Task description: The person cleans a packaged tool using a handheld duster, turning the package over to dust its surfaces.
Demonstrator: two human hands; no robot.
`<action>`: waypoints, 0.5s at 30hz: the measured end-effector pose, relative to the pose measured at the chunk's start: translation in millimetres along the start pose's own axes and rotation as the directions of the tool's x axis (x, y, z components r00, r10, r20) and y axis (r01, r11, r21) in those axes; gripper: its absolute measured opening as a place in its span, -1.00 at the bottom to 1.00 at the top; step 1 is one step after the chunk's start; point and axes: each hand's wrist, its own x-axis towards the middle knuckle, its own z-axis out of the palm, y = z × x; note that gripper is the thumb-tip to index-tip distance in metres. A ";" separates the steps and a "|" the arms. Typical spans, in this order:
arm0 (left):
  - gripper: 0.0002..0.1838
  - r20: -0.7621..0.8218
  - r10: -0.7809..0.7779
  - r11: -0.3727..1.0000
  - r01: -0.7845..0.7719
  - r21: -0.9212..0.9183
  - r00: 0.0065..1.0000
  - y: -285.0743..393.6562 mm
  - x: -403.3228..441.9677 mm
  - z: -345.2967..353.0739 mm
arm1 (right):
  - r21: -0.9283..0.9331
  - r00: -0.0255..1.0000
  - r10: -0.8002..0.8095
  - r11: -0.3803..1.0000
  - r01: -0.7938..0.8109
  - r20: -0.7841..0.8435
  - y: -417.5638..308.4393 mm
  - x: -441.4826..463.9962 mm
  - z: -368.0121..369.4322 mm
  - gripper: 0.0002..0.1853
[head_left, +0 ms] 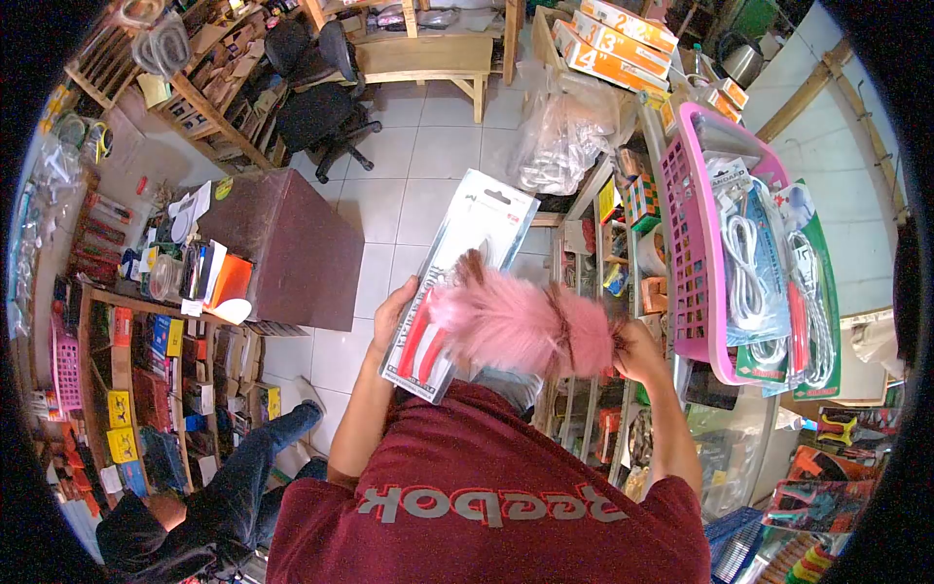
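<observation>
My left hand [394, 313] grips the left edge of a blister pack [477, 229] that holds a tool with red handles. The pack is tilted in front of my chest. In my right hand [637, 352] is the end of a pink feather duster [516, 321]. Its fluffy part lies across the lower half of the pack and hides some of it.
A pink basket [692, 292] with packaged cables stands on the right. Orange-white boxes [618, 44] are at the upper right. A brown cabinet [306, 253] and black chairs [316, 112] are on the left. Another person's jeans leg [253, 457] shows at the lower left.
</observation>
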 end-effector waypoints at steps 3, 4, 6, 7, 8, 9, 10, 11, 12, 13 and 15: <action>-0.40 0.144 -0.035 0.965 -0.004 0.260 0.989 6.5 -4.0 -3.8 | 0.177 0.974 0.215 0.964 -0.200 -0.066 0.6 2.0 3.4 -0.85; -0.41 0.220 -0.106 0.951 0.034 0.307 0.970 8.6 -6.5 -1.6 | 0.189 0.968 0.226 0.961 -0.204 -0.105 -2.6 1.4 0.4 -0.85; -0.39 0.326 -0.190 0.937 0.072 0.343 0.926 9.2 -7.9 4.4 | 0.212 0.951 0.247 0.955 -0.207 -0.185 -39.9 8.0 -14.1 -0.86; -0.39 0.298 -0.177 0.943 0.076 0.323 0.938 9.2 -9.8 5.9 | 0.137 0.968 0.223 0.969 -0.207 -0.116 -37.8 7.8 -14.3 -0.86; -0.38 0.269 -0.164 0.950 0.078 0.303 0.949 8.2 -12.9 8.6 | 0.062 0.978 0.203 0.978 -0.200 -0.044 -31.8 6.5 -13.7 -0.86; -0.38 0.240 -0.151 0.956 0.080 0.282 0.959 9.0 -15.8 10.6 | -0.012 0.982 0.187 0.982 -0.187 0.029 -26.1 4.7 -12.2 -0.86; -0.39 0.143 -0.064 0.996 0.053 0.076 0.988 9.2 -14.1 11.5 | -0.086 0.979 0.177 0.982 -0.168 0.103 -18.8 2.2 -11.6 -0.85; -0.39 0.027 0.003 0.992 0.001 -0.129 1.000 9.5 -11.6 12.9 | -0.157 0.970 0.170 0.977 -0.143 0.176 -16.6 1.0 -11.3 -0.85; -0.40 -0.024 0.025 0.977 -0.030 -0.212 0.999 9.8 -11.4 12.2 | -0.225 0.954 0.168 0.968 -0.112 0.249 -15.6 0.3 -11.2 -0.84; -0.40 -0.075 0.048 0.954 -0.068 -0.291 0.996 10.0 -11.3 11.5 | -0.202 0.964 0.193 0.967 -0.155 0.184 -16.2 0.1 -12.1 -0.84; -0.40 -0.025 0.049 0.972 -0.054 -0.229 0.998 11.1 -12.3 8.2 | -0.149 0.968 0.245 0.961 -0.235 0.054 -30.9 3.5 -17.1 -0.85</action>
